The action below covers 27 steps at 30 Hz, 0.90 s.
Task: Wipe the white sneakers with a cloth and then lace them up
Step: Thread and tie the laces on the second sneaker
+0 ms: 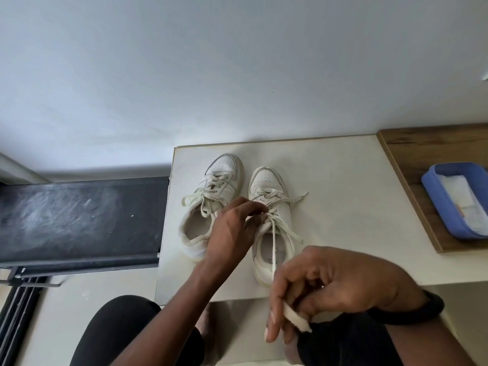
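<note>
Two white sneakers stand side by side on a white table (343,180), toes pointing away from me. The left sneaker (211,196) has its laces loosely tied in a bow. My left hand (232,228) pinches the laces at the upper eyelets of the right sneaker (269,196). My right hand (322,286) is near the table's front edge, holding the end of a lace (274,249) pulled taut from that sneaker toward me. The frayed lace tip sticks out below my fingers. The other lace end lies loose to the right of the shoe.
A blue tray (438,202) holding white cloths sits on a wooden surface (422,149) at the right. A black dusty panel (79,220) lies left of the table. A pale wall rises behind the table. My knees in black trousers are below the table edge.
</note>
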Available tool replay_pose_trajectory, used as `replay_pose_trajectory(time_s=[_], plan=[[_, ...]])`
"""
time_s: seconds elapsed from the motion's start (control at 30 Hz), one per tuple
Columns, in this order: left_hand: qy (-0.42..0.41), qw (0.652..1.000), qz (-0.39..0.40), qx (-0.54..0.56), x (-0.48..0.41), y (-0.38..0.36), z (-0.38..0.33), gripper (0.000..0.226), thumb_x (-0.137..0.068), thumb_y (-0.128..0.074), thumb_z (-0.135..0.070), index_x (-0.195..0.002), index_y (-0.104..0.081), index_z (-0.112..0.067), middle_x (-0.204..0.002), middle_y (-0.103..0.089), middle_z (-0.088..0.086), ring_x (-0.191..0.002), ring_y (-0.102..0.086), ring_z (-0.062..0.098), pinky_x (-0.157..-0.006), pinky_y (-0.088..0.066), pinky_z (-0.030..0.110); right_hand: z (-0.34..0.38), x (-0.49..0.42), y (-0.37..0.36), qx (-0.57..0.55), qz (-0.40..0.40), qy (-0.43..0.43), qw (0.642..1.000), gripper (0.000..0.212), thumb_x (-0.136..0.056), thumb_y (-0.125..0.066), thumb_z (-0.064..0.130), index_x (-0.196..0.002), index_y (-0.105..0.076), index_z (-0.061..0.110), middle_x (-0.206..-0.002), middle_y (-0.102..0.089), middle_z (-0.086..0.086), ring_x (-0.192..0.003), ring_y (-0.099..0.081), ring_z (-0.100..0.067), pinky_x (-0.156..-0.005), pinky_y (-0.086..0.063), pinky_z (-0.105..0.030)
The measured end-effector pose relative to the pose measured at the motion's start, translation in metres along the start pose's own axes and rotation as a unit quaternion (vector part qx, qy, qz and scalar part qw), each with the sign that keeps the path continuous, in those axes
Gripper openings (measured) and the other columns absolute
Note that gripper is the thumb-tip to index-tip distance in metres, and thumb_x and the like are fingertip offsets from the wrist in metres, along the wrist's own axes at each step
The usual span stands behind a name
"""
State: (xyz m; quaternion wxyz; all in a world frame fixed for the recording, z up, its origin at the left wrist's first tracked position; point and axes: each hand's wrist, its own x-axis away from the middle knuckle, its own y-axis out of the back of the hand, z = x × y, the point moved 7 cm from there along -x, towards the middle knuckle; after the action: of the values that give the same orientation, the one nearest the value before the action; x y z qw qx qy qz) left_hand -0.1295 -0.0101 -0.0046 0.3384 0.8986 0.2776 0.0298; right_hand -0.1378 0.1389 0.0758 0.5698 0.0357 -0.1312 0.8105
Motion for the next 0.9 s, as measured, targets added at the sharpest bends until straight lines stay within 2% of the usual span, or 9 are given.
replay_pose_trajectory(time_s=[0.07, 0.17, 0.3, 0.4, 0.5, 0.57, 0.63, 0.73, 0.9], plan=[[0.001, 1.000, -0.014, -0.005, 0.001, 0.001, 0.000, 0.008, -0.090, -0.075, -0.020, -0.098, -0.075, -0.022, -0.095, -0.065, -0.010, -0.086, -0.064, 0.005, -0.074, -0.053, 0.030, -0.003, -0.011, -0.001, 0.109, -0.066, -0.034, 0.991, 0.017, -0.089, -0.062, -0.013, -0.100, -0.069, -0.003, -0.100, -0.077, -0.017, -0.088, -0.074, -0.019, -0.084, -0.057, -0.030], [-0.015, 1.000, -0.020, -0.012, 0.001, 0.005, -0.005, 0.012, -0.089, -0.075, -0.020, -0.100, -0.073, -0.024, -0.101, -0.063, -0.013, -0.094, -0.064, 0.007, -0.078, -0.055, 0.033, -0.004, -0.030, -0.007, 0.230, -0.134, -0.031, 0.963, 0.017, -0.087, -0.066, -0.001, -0.094, -0.074, 0.011, -0.087, -0.078, -0.003, -0.075, -0.072, -0.004, -0.078, -0.058, -0.026], [-0.080, 0.996, 0.015, -0.033, -0.001, 0.007, -0.014, 0.016, -0.093, -0.071, -0.017, -0.103, -0.077, -0.028, -0.110, -0.067, -0.014, -0.104, -0.062, 0.010, -0.086, -0.051, 0.029, -0.003, -0.047, -0.024, 0.216, -0.111, -0.010, 0.970, 0.009, -0.095, -0.068, 0.011, -0.097, -0.075, 0.008, -0.077, -0.074, -0.006, -0.059, -0.062, 0.000, -0.065, -0.045, -0.011], [-0.082, 0.996, 0.021, -0.040, -0.001, 0.006, -0.011, 0.011, -0.094, -0.070, -0.023, -0.101, -0.078, -0.028, -0.104, -0.069, -0.014, -0.098, -0.063, 0.011, -0.083, -0.051, 0.031, 0.004, -0.049, -0.026, 0.227, -0.151, 0.030, 0.962, 0.014, -0.092, -0.073, 0.022, -0.102, -0.078, 0.012, -0.081, -0.073, 0.001, -0.070, -0.066, -0.007, -0.067, -0.052, -0.023], [-0.067, 0.996, 0.024, -0.043, -0.004, 0.003, -0.005, 0.011, -0.094, -0.068, -0.031, -0.099, -0.078, -0.028, -0.097, -0.069, -0.013, -0.092, -0.063, 0.010, -0.079, -0.050, 0.029, 0.009, -0.043, -0.022, 0.330, -0.236, 0.052, 0.912, 0.018, -0.091, -0.073, 0.038, -0.104, -0.079, 0.028, -0.089, -0.056, 0.013, -0.079, -0.057, -0.007, -0.070, -0.049, -0.026], [-0.062, 0.996, 0.029, -0.054, -0.006, 0.002, -0.003, 0.011, -0.094, -0.069, -0.032, -0.098, -0.077, -0.026, -0.095, -0.069, -0.011, -0.090, -0.063, 0.010, -0.079, -0.053, 0.032, 0.017, -0.042, -0.023, 0.364, -0.262, 0.086, 0.890, 0.017, -0.093, -0.071, 0.036, -0.103, -0.079, 0.026, -0.101, -0.055, 0.016, -0.090, -0.054, -0.005, -0.079, -0.048, -0.028], [-0.074, 0.995, 0.015, -0.059, -0.003, 0.010, -0.014, 0.010, -0.094, -0.069, -0.029, -0.096, -0.076, -0.023, -0.094, -0.066, -0.010, -0.087, -0.062, 0.010, -0.081, -0.056, 0.038, 0.020, -0.044, -0.023, 0.335, -0.270, 0.120, 0.895, 0.014, -0.097, -0.067, 0.024, -0.103, -0.077, 0.016, -0.103, -0.066, 0.010, -0.095, -0.058, -0.005, -0.085, -0.048, -0.028], [-0.173, 0.984, -0.030, -0.031, 0.011, 0.026, -0.041, 0.017, -0.087, -0.066, -0.010, -0.103, -0.069, -0.016, -0.099, -0.059, -0.004, -0.085, -0.060, 0.009, -0.094, -0.057, 0.034, 0.010, -0.038, -0.005, 0.177, -0.334, 0.096, 0.921, 0.017, -0.101, -0.058, 0.014, -0.106, -0.073, 0.018, -0.075, -0.070, 0.000, -0.071, -0.063, -0.009, -0.072, -0.051, -0.028], [-0.132, 0.988, 0.063, -0.049, -0.002, 0.004, -0.015, 0.025, -0.090, -0.068, -0.014, -0.110, -0.076, -0.026, -0.113, -0.068, -0.009, -0.104, -0.063, 0.010, -0.088, -0.052, 0.036, -0.028, -0.008, 0.044, 0.086, -0.518, -0.011, 0.851, 0.021, -0.099, -0.062, 0.027, -0.082, -0.074, 0.022, -0.047, -0.051, 0.009, -0.045, -0.047, -0.004, -0.055, -0.041, -0.028]])
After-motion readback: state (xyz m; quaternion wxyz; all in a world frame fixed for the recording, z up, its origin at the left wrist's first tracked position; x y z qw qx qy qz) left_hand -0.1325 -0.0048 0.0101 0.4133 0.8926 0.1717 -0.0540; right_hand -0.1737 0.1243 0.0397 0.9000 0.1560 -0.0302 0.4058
